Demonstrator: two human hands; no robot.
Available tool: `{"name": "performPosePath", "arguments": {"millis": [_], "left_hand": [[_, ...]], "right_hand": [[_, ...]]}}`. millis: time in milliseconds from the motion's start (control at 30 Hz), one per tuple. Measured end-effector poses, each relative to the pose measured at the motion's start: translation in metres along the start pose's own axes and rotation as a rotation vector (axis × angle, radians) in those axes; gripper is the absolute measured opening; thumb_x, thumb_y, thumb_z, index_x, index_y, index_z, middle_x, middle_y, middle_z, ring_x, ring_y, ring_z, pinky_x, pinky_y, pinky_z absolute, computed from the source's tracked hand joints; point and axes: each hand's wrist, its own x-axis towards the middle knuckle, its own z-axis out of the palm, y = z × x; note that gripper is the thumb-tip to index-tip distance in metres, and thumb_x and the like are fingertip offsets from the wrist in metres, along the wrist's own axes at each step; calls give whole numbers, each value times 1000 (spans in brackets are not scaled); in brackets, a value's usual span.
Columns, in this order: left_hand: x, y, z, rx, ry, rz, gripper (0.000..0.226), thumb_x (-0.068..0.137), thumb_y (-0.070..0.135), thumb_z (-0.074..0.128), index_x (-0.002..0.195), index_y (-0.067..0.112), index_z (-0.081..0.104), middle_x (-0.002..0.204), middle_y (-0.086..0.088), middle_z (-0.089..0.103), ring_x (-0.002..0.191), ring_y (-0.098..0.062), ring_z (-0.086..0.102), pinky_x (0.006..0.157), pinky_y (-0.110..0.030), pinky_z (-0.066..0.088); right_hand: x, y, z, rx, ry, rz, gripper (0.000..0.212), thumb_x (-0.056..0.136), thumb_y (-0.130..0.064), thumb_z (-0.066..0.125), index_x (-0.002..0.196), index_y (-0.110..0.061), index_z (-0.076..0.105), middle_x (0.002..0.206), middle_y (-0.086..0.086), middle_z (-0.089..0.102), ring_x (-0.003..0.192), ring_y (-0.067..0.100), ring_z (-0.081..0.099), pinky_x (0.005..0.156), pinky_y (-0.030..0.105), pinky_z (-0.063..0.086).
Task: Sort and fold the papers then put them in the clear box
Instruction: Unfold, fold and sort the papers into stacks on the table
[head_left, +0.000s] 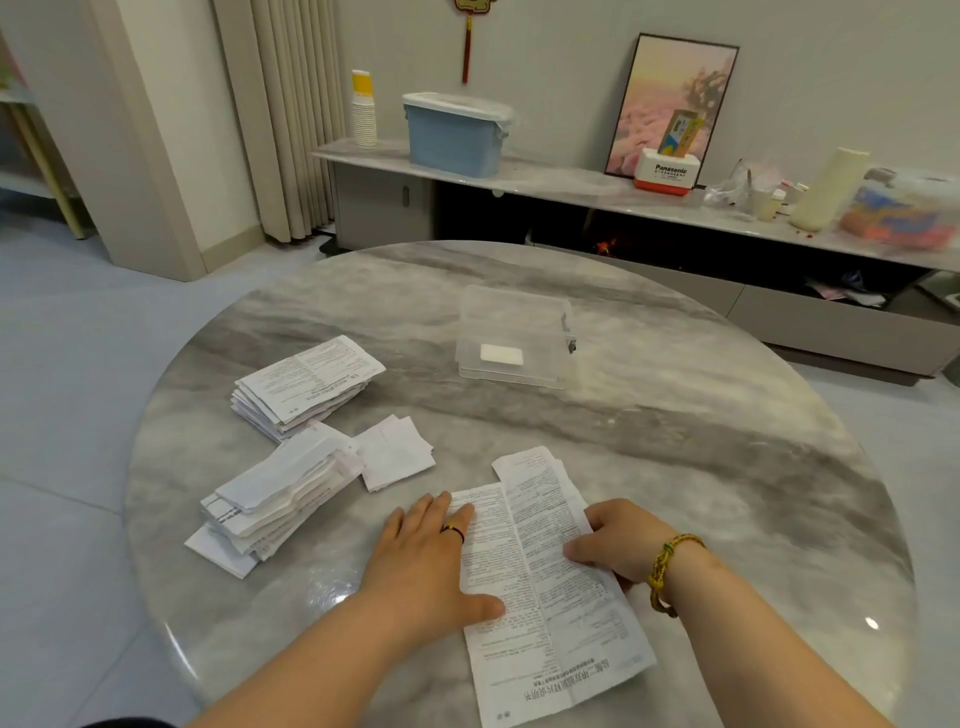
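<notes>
Left hand (431, 551): laid flat, fingers straight, pressed on the left edge of a long white printed paper sheet (550, 587). Right hand (623, 540): fingers curled, the sheet's right edge pinched. Sheet is spread on the round grey marble tabletop (701, 415). Near stack of folded white papers (270, 499) and far stack of folded printed papers (306, 384) are placed left; clear plastic box (514, 338) is set beyond, well apart.

Printed sheet (545, 587) lies flat before me, creased lengthwise.
A far stack (306, 387) and a near stack (275, 493) of folded papers sit left; the clear box (514, 338) stands beyond.
</notes>
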Motion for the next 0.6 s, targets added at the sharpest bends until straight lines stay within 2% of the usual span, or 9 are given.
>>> {"name": "performPosePath", "arguments": {"millis": [100, 167, 233, 267, 333, 400, 467, 533, 600], "left_hand": [[4, 0, -9, -133, 71, -3, 94, 81, 52, 58, 148, 17, 2, 156, -1, 2, 145, -18, -1, 117, -28, 3], [9, -1, -16, -374, 192, 2, 86, 80, 41, 64, 146, 14, 15, 151, 2, 20, 142, -17, 16, 111, -22, 17], [12, -3, -23, -626, 276, -29, 85, 81, 34, 66, 145, 11, 17, 150, 3, 24, 140, -14, 23, 109, -21, 21], [13, -4, -25, -756, 266, -45, 81, 81, 31, 66, 145, 11, 21, 148, 3, 29, 137, -13, 30, 109, -23, 24], [16, -7, -28, -986, 166, -36, 51, 83, 25, 64, 130, 16, 47, 133, 5, 53, 118, -11, 54, 103, -25, 40], [13, -8, -32, -1121, 97, -32, 13, 87, 19, 59, 98, 18, 66, 95, 8, 73, 84, -4, 68, 78, -19, 54], [11, -9, -36, -1199, 67, -24, 14, 89, 15, 56, 85, 13, 70, 73, 7, 74, 64, -4, 69, 58, -15, 55], [10, -10, -39, -1236, 65, -14, 17, 90, 11, 54, 82, 9, 70, 67, 5, 73, 59, -5, 68, 51, -16, 53], [8, -10, -42, -1265, 54, 6, 20, 91, 9, 52, 82, 12, 69, 67, 4, 73, 58, -6, 68, 49, -16, 52]], "right_hand": [[0, -1, -4, 65, 47, -65, 10, 88, -11, 55, 80, -12, 59, 80, 1, 64, 72, 16, 62, 68, 29, 54], [3, 1, -10, 223, 102, -132, 16, 88, -8, 55, 76, -15, 61, 77, 0, 64, 70, 16, 62, 68, 29, 53], [4, 1, -15, 426, 106, -184, 13, 89, -5, 54, 86, -11, 64, 84, 5, 67, 76, 19, 65, 72, 31, 55], [4, 2, -17, 513, 90, -206, 14, 89, -3, 53, 92, -9, 65, 87, 7, 69, 76, 20, 66, 72, 31, 56], [5, 2, -19, 628, 38, -241, 17, 89, 0, 51, 93, -7, 66, 86, 7, 71, 73, 18, 69, 69, 29, 57], [6, 3, -19, 679, -13, -267, 20, 89, 2, 49, 90, -8, 66, 81, 3, 73, 69, 15, 70, 66, 28, 58], [5, 4, -19, 675, -42, -281, 22, 89, 2, 48, 89, -9, 66, 80, 2, 74, 70, 15, 71, 66, 28, 59], [6, 5, -19, 654, -53, -286, 21, 89, 0, 50, 89, -12, 68, 83, 3, 74, 75, 20, 69, 72, 33, 55], [5, 5, -18, 638, -51, -290, 18, 86, -4, 56, 84, -15, 71, 82, 6, 73, 80, 31, 62, 75, 38, 46]]}}
